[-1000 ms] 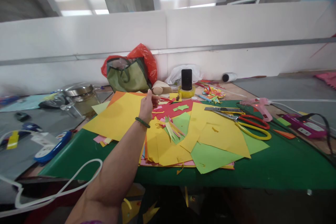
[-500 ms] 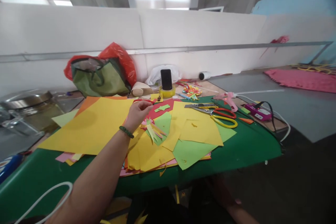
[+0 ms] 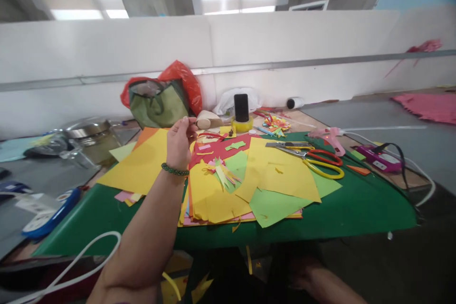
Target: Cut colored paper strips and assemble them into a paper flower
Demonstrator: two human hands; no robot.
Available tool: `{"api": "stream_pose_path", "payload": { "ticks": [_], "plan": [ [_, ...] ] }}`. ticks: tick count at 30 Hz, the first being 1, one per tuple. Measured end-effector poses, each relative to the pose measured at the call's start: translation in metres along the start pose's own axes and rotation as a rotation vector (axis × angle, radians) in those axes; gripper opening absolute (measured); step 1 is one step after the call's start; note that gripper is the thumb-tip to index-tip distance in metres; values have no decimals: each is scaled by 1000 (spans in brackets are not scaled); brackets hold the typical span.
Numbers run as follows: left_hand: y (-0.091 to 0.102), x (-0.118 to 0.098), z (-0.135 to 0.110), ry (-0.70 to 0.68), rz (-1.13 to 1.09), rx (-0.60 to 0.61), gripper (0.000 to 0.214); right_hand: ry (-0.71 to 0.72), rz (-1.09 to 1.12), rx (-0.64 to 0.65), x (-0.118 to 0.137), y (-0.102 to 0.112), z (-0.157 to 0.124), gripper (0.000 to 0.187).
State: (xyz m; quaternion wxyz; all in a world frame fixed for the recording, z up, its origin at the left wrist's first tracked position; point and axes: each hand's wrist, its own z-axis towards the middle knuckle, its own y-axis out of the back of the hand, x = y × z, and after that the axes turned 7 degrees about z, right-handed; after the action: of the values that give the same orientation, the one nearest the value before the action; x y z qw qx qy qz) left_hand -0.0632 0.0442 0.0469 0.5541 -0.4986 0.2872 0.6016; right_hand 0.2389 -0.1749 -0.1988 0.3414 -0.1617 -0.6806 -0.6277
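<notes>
My left hand (image 3: 182,135), with a green beaded bracelet (image 3: 174,169) at the wrist, is raised above the left side of the paper pile. Its fingers are curled together; whatever they pinch, if anything, is too small to make out. Beside the arm lies a large yellow sheet (image 3: 142,164). Just right of the fingers is a red-handled tool (image 3: 213,136) on a red sheet (image 3: 210,149). Cut paper strips (image 3: 224,173) lie on yellow and green sheets. Low in the dark under the table edge is my right hand (image 3: 302,273), its fingers unclear.
Scissors (image 3: 318,161) and a cutter (image 3: 288,144) lie on the right sheets. Beyond them are a pink glue gun (image 3: 329,138) and a purple power block (image 3: 379,156) with cords. A phone (image 3: 241,108) stands at the back; a glass jar (image 3: 96,142) is at left.
My left hand has risen and drawn back left, away from the red-handled tool, uncovering part of the red sheet. The view has turned left. My right hand stays low.
</notes>
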Motion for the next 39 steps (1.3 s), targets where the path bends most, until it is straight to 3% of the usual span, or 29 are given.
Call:
{"api": "stream_pose_path", "payload": {
  "ticks": [1,2,4,6,10,13,15,17,20,23,25,27,28,30,31,32,35,36,37,39],
  "plan": [
    [4,-10,-1,-20,-17,-1,24,73,95,73,25,17,0,23],
    [8,-20,-5,-49,-20,16,24,151,136,68,49,34,1,24],
    [15,-38,-16,-115,28,78,24,307,132,-115,87,64,6,19],
    [22,-49,-34,-158,137,141,24,449,55,-268,109,83,17,17],
    [36,-41,-85,-237,389,150,18,543,-204,-461,128,80,47,43],
    [48,-16,-126,-324,596,116,12,772,-141,-339,140,68,59,42],
    [57,2,-147,-453,737,186,9,930,24,-243,145,66,59,32],
    [62,16,-160,-532,809,261,11,902,77,-315,145,70,56,22],
    [61,26,-170,-528,940,356,25,657,-111,-522,137,79,53,22],
    [52,21,-177,-425,1027,625,53,641,-124,-421,129,83,47,22],
    [49,14,-181,-363,883,906,49,704,-36,-333,128,84,43,17],
    [48,7,-183,-327,669,1045,39,700,-15,-374,130,84,41,16],
    [47,5,-183,-322,632,1008,38,655,-38,-423,131,85,42,20],
    [44,3,-184,-330,753,793,40,559,-81,-455,135,87,43,31],
    [43,2,-185,-335,855,723,42,540,-71,-398,137,88,42,34],
    [41,1,-187,-334,920,732,44,558,-32,-292,139,90,40,35],
    [40,-2,-195,-274,711,1211,35,686,138,79,142,97,29,27],
    [41,-3,-198,-257,644,1236,35,652,139,70,141,98,27,24],
    [42,-3,-201,-245,655,1168,37,626,128,-53,139,97,26,27],
    [45,-2,-205,-243,862,883,43,573,49,-244,133,92,28,34]
  ]
}}
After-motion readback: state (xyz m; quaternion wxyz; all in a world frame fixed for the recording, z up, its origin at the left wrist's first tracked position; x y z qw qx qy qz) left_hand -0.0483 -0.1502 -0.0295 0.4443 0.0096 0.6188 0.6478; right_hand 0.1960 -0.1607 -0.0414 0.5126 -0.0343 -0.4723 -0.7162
